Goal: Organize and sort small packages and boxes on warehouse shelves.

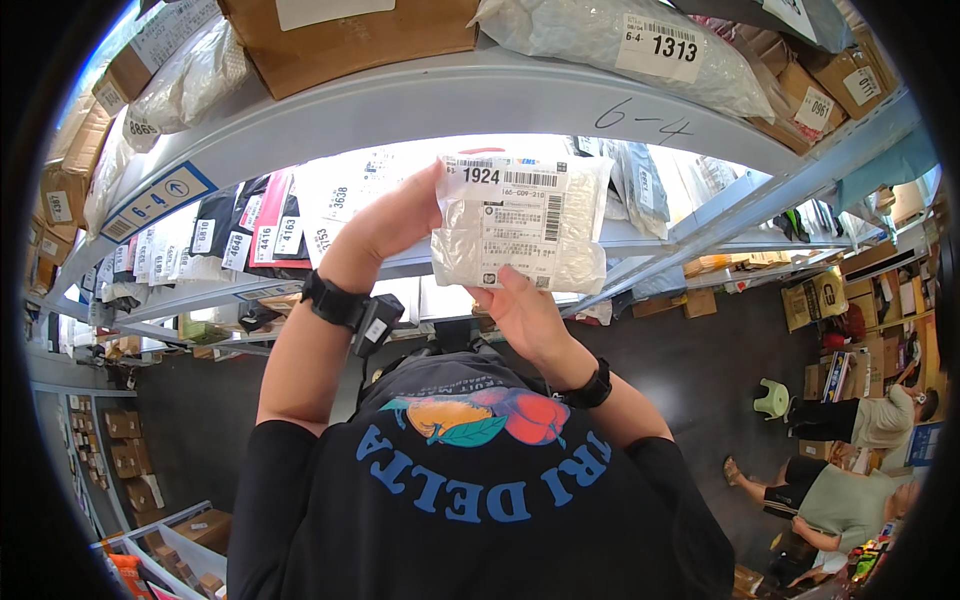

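Observation:
A white plastic mailer parcel (575, 225) with a large printed shipping label is held up in front of the shelf, its labelled face in view. My left hand (405, 215) is closed on the parcel's upper left edge, its fingertips hidden behind the parcel. From below, my right hand (525, 315) grips the lower edge, thumb on the front and the other fingers mostly behind. A black band with a small boxy device (378, 325) is on my left wrist, and another black band (592, 385) is on my right.
Bagged parcels and a brown carton (350, 45) fill the upper shelf, behind a grey metal beam (430, 110). Labelled packets (205, 235) stand in a row on the shelf below. At the right are a green stool (772, 399), two other people and stacked boxes.

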A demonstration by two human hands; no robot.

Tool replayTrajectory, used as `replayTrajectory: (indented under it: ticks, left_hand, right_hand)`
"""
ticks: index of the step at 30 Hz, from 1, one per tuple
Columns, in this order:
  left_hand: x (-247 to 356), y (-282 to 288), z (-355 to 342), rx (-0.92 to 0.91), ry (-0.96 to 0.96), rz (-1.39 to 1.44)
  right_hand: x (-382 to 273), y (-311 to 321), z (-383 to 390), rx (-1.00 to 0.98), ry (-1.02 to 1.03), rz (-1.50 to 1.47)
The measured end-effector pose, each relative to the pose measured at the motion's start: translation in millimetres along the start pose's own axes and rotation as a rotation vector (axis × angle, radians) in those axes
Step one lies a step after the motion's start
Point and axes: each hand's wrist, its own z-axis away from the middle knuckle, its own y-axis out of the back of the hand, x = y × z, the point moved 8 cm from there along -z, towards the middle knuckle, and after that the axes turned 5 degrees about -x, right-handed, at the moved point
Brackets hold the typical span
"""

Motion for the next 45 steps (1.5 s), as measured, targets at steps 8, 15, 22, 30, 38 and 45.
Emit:
replayTrajectory:
  ticks: [8, 15, 22, 30, 38, 45]
  left_hand:
    - [14, -5, 27, 0.350, 0.159, -0.062]
    - [46, 33, 102, 0.564, -0.028, -0.211]
    - [73, 69, 223, 0.836, -0.108, -0.016]
    - [99, 103, 382, 0.878, -0.095, -0.183]
    - [186, 155, 611, 1.187, -0.369, -0.123]
    - [288, 33, 631, 0.100, -0.485, -0.080]
  right_hand:
    - [18, 12, -8, -0.116, -0.113, 0.078]
    - [44, 10, -44, -0.262, -0.305, 0.082]
    - [119, -58, -82, -0.303, -0.420, 0.126]
    - [250, -141, -114, -0.479, -0.700, 0.245]
    - [387, -297, -149, -0.811, -0.782, 0.446]
    - [459, -352, -184, -0.766, -0.667, 0.539]
